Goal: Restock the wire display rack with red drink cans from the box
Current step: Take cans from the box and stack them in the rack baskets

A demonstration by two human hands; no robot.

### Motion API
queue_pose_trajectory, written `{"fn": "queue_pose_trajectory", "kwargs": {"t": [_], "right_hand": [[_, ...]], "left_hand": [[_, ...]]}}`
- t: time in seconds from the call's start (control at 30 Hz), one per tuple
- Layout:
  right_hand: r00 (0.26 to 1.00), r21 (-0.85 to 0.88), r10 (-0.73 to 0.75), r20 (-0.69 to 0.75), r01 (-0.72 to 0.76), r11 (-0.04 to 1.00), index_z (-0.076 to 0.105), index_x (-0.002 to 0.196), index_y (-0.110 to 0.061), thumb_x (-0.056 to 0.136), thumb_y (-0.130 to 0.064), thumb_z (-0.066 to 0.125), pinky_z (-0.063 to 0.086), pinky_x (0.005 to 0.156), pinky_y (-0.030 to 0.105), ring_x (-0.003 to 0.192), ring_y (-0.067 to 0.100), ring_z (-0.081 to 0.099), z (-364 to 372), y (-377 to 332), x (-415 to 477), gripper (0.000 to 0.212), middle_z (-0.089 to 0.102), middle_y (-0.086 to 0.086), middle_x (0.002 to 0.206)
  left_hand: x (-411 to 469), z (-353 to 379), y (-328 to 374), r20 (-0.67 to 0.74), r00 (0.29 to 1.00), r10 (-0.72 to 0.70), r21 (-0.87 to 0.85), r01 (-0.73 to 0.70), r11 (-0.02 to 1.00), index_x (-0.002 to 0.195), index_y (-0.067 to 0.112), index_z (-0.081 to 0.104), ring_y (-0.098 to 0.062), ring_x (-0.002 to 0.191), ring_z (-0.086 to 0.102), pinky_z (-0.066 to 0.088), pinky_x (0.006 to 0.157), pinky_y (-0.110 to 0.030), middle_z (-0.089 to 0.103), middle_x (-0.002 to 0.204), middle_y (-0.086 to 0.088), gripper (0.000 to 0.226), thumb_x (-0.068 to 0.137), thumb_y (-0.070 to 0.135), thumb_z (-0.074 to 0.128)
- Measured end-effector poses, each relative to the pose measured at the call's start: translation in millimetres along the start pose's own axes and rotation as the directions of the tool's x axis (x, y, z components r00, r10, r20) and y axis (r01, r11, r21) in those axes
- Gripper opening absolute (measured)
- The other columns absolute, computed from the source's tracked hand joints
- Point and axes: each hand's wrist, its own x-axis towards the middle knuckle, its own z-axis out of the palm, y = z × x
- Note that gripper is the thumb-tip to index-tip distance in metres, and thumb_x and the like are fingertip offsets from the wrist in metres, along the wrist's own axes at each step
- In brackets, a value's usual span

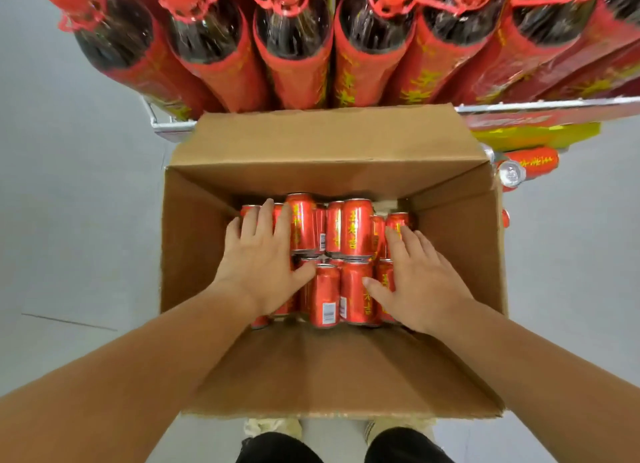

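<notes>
Red cans (356,227) with yellow lettering lie piled in the box (194,241), mid-frame. Left hand (263,268) and right hand (420,282) both rest spread flat on them, gripping nothing.

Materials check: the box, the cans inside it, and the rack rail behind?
Box: plain brown corrugated cardboard, matte, raw edges on the flaps. Cans: probably aluminium, glossy red print with specular streaks and bare silver rims. Rack rail: bright metal, likely chromed or polished steel wire, though the finish is hard to confirm.

red drink cans (356,227) (lying sideways) in open cardboard box (194,241)
</notes>
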Motion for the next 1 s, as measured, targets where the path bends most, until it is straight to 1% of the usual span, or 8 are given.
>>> {"fn": "queue_pose_trajectory", "kwargs": {"t": [0.17,0.4,0.57,0.67,0.77,0.83,0.93,1.0], "right_hand": [[0.998,0.11,0.044,-0.047,-0.038,0.993,0.002,0.159,-0.02,0.092,-0.067,0.048,0.023,0.12,0.044,0.152,0.025,0.016,24.9,-0.2,61.0,0.094,0.018,0.007,0.165],[0.989,0.272,0.133,-0.071,-0.109,0.956,0.019,0.153,-0.018,0.09,-0.059,0.06,0.041,0.109,0.045,0.135,0.029,0.045,42.0,-4.5,116.5,0.086,0.046,0.008,0.148],[0.964,0.519,0.255,-0.081,-0.177,0.836,0.046,0.128,-0.015,0.077,-0.044,0.08,0.048,0.092,0.034,0.116,0.026,0.059,50.5,-6.7,132.8,0.068,0.06,0.007,0.125],[0.954,0.585,0.289,-0.082,-0.189,0.789,0.056,0.119,-0.016,0.069,-0.04,0.085,0.05,0.084,0.031,0.106,0.023,0.063,46.6,-6.0,130.2,0.062,0.065,0.005,0.114],[0.954,0.628,0.28,-0.111,-0.151,0.763,0.051,0.125,-0.02,0.069,-0.035,0.085,0.05,0.09,0.035,0.109,0.02,0.059,35.5,-5.5,110.8,0.067,0.059,0.003,0.119],[0.961,0.654,0.255,-0.109,-0.123,0.746,0.048,0.131,-0.022,0.073,-0.03,0.084,0.045,0.088,0.031,0.109,0.018,0.055,21.4,-6.7,90.3,0.069,0.055,0.002,0.122],[0.974,0.696,0.212,-0.085,-0.094,0.712,0.043,0.136,-0.025,0.078,-0.028,0.082,0.043,0.082,0.027,0.107,0.017,0.058,-6.1,-10.8,53.8,0.07,0.057,-0.002,0.118],[0.978,0.724,0.194,-0.083,-0.074,0.686,0.042,0.134,-0.029,0.079,-0.027,0.081,0.043,0.072,0.023,0.097,0.012,0.06,-30.4,-17.7,25.1,0.067,0.058,-0.007,0.108]], "left_hand": [[48.3,42.7,-2.3,0.078,0.987,-0.14,-0.104,0.148,0.983,0.159,0.015,0.008,-0.033,0.149,0.024,0.027,0.119,-0.048,0.021,0.163,-0.013,0.096,0.09,0.073,0.041],[83.7,71.9,10.3,0.149,0.951,-0.27,-0.193,0.295,0.936,0.136,0.004,0.044,-0.032,0.127,0.048,0.042,0.102,-0.041,0.056,0.134,-0.014,0.081,0.087,0.068,0.056],[97.6,83.7,17.4,0.275,0.879,-0.389,-0.567,0.475,0.673,0.123,0.008,0.056,-0.027,0.098,0.067,0.058,0.088,-0.042,0.065,0.115,-0.01,0.087,0.059,0.064,0.077],[92.4,84.9,19.4,0.286,0.881,-0.378,-0.652,0.468,0.597,0.122,0.012,0.055,-0.026,0.101,0.065,0.056,0.088,-0.038,0.062,0.117,-0.008,0.074,0.064,0.046,0.087],[74.6,78.9,19.0,0.282,0.897,-0.339,-0.665,0.438,0.606,0.121,0.014,0.054,-0.023,0.102,0.064,0.051,0.083,-0.032,0.063,0.115,-0.006,0.07,0.065,0.038,0.089],[57.2,63.6,19.0,0.27,0.905,-0.329,-0.688,0.42,0.592,0.118,0.017,0.054,-0.02,0.099,0.064,0.051,0.08,-0.029,0.063,0.109,-0.003,0.065,0.066,0.036,0.089],[25.2,23.8,21.2,0.269,0.912,-0.311,-0.726,0.404,0.557,0.111,0.021,0.048,-0.006,0.083,0.059,0.039,0.061,-0.013,0.057,0.093,0.01,0.053,0.075,0.029,0.086],[2.5,-7.9,21.1,0.265,0.917,-0.299,-0.753,0.39,0.53,0.112,0.025,0.044,0.002,0.076,0.055,0.035,0.056,-0.009,0.054,0.091,0.015,0.052,0.079,0.027,0.084]]}}
